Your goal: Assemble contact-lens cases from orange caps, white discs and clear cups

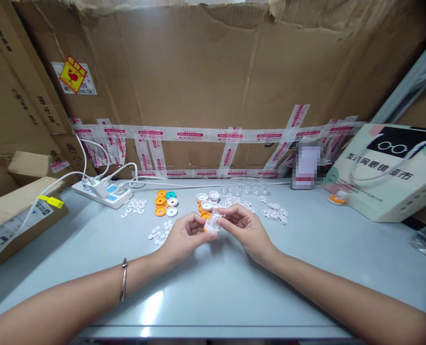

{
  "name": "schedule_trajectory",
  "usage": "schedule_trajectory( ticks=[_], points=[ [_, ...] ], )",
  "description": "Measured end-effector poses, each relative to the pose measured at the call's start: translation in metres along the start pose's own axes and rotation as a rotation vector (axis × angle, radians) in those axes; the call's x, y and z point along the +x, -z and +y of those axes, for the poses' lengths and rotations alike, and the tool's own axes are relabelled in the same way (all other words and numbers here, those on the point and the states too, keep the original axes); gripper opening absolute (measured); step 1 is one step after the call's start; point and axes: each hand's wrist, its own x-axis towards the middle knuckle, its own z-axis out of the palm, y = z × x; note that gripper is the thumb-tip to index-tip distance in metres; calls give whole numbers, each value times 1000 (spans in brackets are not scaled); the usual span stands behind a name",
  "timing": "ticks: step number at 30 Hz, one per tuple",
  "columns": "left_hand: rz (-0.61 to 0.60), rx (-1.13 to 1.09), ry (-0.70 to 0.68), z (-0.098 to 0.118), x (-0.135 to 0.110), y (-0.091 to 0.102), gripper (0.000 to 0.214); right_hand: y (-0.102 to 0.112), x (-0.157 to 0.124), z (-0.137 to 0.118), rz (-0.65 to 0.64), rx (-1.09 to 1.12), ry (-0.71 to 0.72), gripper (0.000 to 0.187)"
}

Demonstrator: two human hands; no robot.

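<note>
Between my two hands is a small plastic piece with a transparent dome (213, 223) on a white and orange base. My left hand (186, 236) is closed on the base, thumb in front. From the other side, my right hand (247, 231) pinches the dome with thumb and fingertips. White bits show inside the dome, too small to name. Left of my left hand lie small white round pieces (158, 233). Behind the hands are orange, white and teal rings (161, 201), and more white and orange rings (202, 197), partly hidden by my fingers.
Transparent domes (247, 187) stand at the back, near small printed white pieces (275, 212). A power strip (105, 194) with cables and a cardboard box (26, 215) are at left. At right are a paper bag (371, 191), a blurred-out upright object (306, 165) and another domed piece (338, 198).
</note>
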Motion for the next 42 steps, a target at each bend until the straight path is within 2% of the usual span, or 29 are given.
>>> schedule_trajectory(
  ticks=[5, 12, 16, 19, 25, 31, 37, 42],
  points=[
    [14, 28, -33, -3, 1, -1, 39, -5, -3, 5, 94, -5, 29, 33],
    [-39, 34, -68, 2, -1, -3, 37, -4, -6, -7, -34, 61, -3, 28],
    [-52, 114, -98, 0, -1, -3, 32, -5, -5, -4, 48, 3, 12, 31],
    [-49, 186, -125, -2, -1, -4, 28, -6, -5, 3, 64, -30, 25, 30],
    [26, 297, -166, -4, -3, -3, 24, -11, -7, 7, 88, -29, 42, 29],
    [59, 263, -173, -2, -3, -1, 29, -7, -6, 1, 17, 39, -21, 28],
    [83, 239, -197, -1, -3, 1, 37, -6, -8, -3, -176, 90, -6, 27],
    [88, 235, -207, -4, -4, 1, 44, -5, -9, -2, -215, 116, -18, 27]
  ],
)
